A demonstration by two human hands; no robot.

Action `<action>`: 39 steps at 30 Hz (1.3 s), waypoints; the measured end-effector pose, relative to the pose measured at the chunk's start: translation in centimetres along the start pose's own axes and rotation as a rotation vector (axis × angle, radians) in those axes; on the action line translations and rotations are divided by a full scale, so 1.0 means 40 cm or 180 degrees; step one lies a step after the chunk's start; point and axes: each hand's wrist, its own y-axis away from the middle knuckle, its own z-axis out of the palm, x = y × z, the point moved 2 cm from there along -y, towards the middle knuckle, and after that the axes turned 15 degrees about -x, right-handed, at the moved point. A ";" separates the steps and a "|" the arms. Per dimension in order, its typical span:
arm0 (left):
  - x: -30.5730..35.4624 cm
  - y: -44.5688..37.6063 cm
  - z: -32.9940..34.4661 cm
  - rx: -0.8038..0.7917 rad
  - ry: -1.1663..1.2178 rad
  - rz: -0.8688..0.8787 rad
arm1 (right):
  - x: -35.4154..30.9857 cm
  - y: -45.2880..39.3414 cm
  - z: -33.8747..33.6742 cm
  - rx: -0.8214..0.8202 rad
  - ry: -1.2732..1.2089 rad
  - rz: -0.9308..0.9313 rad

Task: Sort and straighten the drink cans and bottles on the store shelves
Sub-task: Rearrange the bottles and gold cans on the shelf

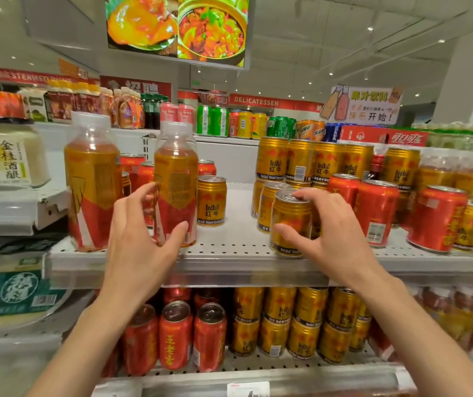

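Gold can [211, 201] labelled "RedBull 红牛"; stacked gold cans [272, 159] likewise. Red banner [258, 101] reads "DELICATESSEN". Red carton [384, 136]: "可口可乐". White tub [8, 159]: "金桂酒酿". Red can [437, 217]: "王老吉".

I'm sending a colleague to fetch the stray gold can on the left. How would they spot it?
Find the white perforated upper shelf. Left of its bare middle stand two tall bottles; just right of the nearer bottle is the lone gold Red Bull can. It stands by itself, apart from the gold stack on the right.
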 end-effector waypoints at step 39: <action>-0.051 0.035 -0.144 -0.0240 -0.0378 0.0051 | -0.306 -0.246 0.178 -0.1298 -0.2599 -0.0041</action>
